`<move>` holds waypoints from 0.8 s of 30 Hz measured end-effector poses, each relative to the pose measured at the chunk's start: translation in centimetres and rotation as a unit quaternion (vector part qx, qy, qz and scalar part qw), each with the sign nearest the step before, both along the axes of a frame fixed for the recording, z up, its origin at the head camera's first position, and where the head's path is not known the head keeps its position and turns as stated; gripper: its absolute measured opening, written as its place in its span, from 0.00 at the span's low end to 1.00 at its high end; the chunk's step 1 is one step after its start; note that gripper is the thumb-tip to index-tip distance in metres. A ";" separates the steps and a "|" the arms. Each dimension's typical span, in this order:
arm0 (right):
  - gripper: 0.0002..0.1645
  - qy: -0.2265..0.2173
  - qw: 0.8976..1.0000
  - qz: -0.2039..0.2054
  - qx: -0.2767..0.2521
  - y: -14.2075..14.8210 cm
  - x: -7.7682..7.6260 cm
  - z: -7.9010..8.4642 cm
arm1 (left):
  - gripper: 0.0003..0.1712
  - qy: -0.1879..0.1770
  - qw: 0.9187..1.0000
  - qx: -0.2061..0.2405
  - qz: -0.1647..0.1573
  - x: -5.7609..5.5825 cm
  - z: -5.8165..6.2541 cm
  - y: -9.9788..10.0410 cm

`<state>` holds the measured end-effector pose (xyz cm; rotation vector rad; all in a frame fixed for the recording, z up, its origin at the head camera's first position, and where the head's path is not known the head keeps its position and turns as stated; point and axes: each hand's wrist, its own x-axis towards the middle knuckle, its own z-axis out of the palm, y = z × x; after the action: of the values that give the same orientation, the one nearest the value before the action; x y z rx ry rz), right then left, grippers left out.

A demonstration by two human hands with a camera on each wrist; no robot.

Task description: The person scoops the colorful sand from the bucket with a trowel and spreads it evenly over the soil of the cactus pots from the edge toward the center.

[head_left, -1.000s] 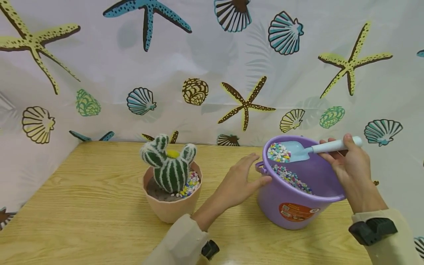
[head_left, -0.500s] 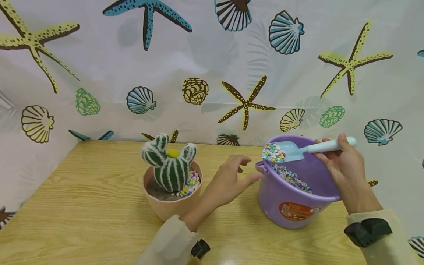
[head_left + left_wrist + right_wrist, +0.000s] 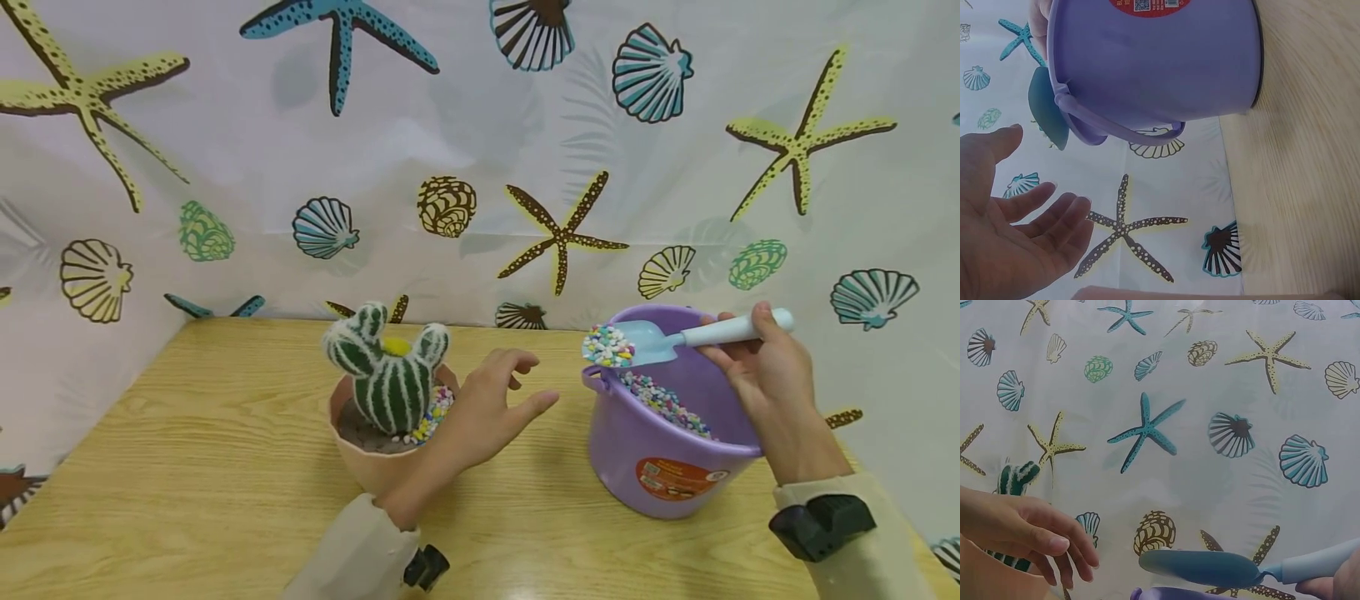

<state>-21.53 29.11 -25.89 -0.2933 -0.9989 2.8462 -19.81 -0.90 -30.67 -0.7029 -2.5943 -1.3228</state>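
My right hand [image 3: 776,379] grips the white handle of a light blue hand trowel [image 3: 656,340]. Colourful pebbles [image 3: 608,345] fill the trowel's tip, which overlaps the left rim of a purple bucket [image 3: 675,446] in the head view. More pebbles [image 3: 663,402] lie inside the bucket. My left hand [image 3: 480,412] hangs in the air between bucket and pot, its fingers loosely bent around nothing. Behind that forearm stands a peach flowerpot [image 3: 367,467] with a knitted cactus [image 3: 393,387], grey soil and a patch of pebbles at its right side. The right wrist view shows the trowel [image 3: 1204,567] nearly level.
Everything stands on a light wooden table [image 3: 187,467]. A white cloth [image 3: 480,108] printed with starfish and shells hangs along the table's back edge and the sides. The bucket's handle [image 3: 1122,130] hangs down on its outside.
The right hand has carried the loaded trowel leftward, from over the bucket's opening to its left rim. My left hand has drawn back left, away from the bucket toward the pot.
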 end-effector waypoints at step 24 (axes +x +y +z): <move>0.29 0.024 0.999 0.027 0.018 -2.0 0.3 0.3 | 0.25 -0.013 0.999 -0.011 0.031 1.2 0.5 -2.7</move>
<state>-21.21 27.12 -25.62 -0.1974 -1.0649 2.8645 -18.61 -3.62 -30.12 -0.6078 -2.6319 -1.2965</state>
